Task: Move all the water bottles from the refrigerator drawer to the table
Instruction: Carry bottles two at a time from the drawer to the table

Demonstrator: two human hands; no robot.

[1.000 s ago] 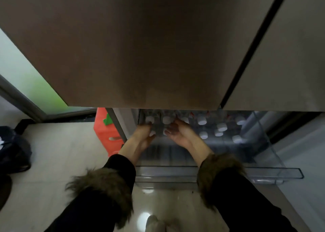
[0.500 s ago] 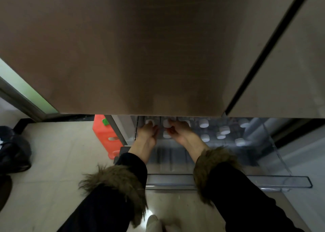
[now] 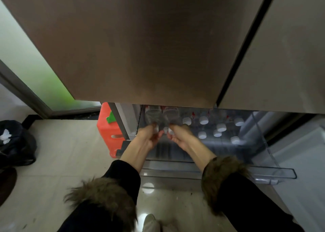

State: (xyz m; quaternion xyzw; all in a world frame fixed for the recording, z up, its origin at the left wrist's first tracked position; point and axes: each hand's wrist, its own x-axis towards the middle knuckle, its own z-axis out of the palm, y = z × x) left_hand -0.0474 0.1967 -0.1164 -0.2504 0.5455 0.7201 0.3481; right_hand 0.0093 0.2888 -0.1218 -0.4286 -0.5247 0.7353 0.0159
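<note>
Change: both hands have pulled back from the drawer's far left corner, each lifting a bottle that now tilts, base away from the person.
Left fingers [image 3: 154, 128]: curled round the neck of the left bottle [image 3: 152, 116], just under its white cap.
Right fingers [image 3: 173, 128]: curled round the neck of the right bottle [image 3: 171, 115]; the left hand [image 3: 147, 138] and right hand [image 3: 181, 136] are nearly touching.
Held bottles: clear, side by side, raised above the drawer floor, partly under the door's edge.
Other water bottles [image 3: 204, 120]: upright in the refrigerator drawer [image 3: 274, 174], white caps clustered in its middle and right part.
Drawer: clear plastic, pulled out below the brown refrigerator door [image 3: 140, 47].
Sleeves: black with fur cuffs [image 3: 221, 177].
Floor: pale tiles; an orange plastic stool [image 3: 107, 133] stands just left of the refrigerator, a dark bag [image 3: 15, 143] lies far left.
</note>
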